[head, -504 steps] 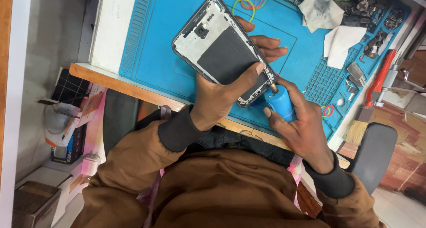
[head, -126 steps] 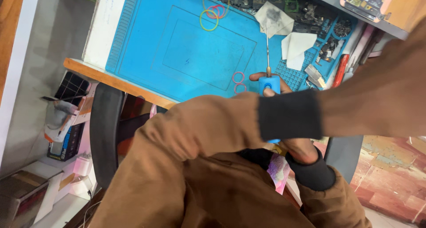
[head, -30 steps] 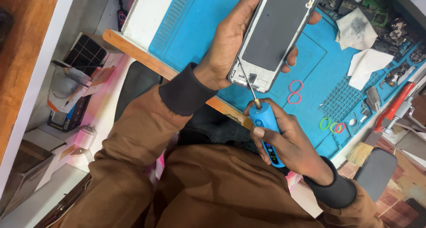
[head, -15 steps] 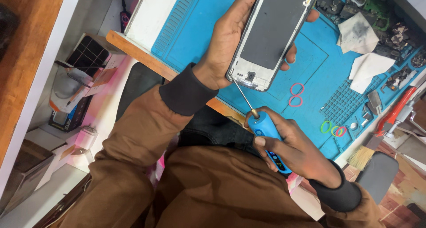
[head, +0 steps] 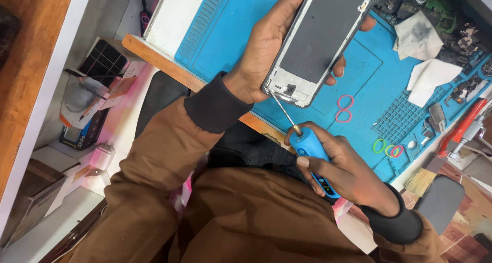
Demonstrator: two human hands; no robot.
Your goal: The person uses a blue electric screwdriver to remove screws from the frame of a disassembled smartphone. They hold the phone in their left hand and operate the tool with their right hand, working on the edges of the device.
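Gripping the opened phone in my left hand, I hold it tilted above the blue mat. My right hand is wrapped around a blue screwdriver, its tip touching the phone's lower edge. Coloured rings and tissues lie on the mat nearby.

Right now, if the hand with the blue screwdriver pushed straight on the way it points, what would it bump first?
Probably the opened phone: the right hand aims the blue screwdriver at its lower end, where the tip looks already touching.
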